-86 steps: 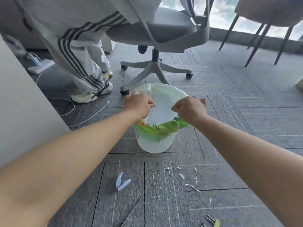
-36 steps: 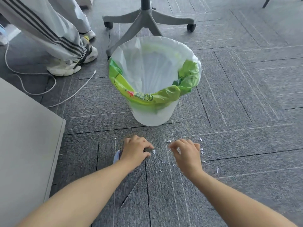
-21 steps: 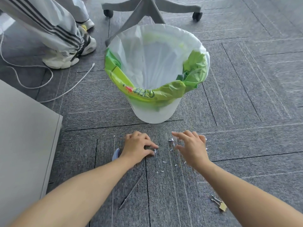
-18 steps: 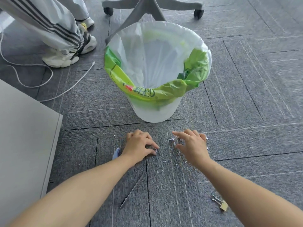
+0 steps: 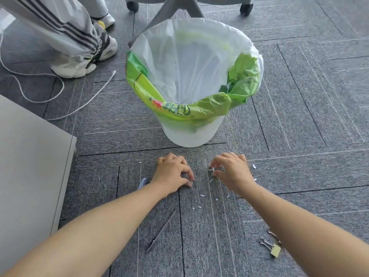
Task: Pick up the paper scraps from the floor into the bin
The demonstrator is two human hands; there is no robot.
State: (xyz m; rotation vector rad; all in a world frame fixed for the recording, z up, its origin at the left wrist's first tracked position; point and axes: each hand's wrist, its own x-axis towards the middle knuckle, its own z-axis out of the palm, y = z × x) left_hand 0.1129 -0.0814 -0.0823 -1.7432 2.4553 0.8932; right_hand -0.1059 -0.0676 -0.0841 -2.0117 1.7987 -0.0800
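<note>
A white bin [image 5: 191, 134] lined with a clear bag and a green bag stands on the grey carpet just beyond my hands. Several tiny white paper scraps [image 5: 202, 195] lie scattered on the carpet between and around my hands. My left hand [image 5: 172, 173] rests on the floor with its fingers curled, thumb and fingertips pinched together at the carpet; what they hold is hidden. My right hand [image 5: 232, 171] has its fingers bent down and pinches small white scraps at its fingertips.
Scissors lie under my left forearm, blade [image 5: 160, 230] and blue handle [image 5: 142, 183] showing. A binder clip [image 5: 273, 249] sits by my right arm. A grey cabinet [image 5: 28, 176] stands at the left. Another person's legs [image 5: 75, 43], white cables [image 5: 60, 96] and a chair base [image 5: 179, 9] lie beyond.
My hands left the bin's rim and dropped to the carpet in front of it. In the last half second my right fingers closed on scraps; the left hand stayed put.
</note>
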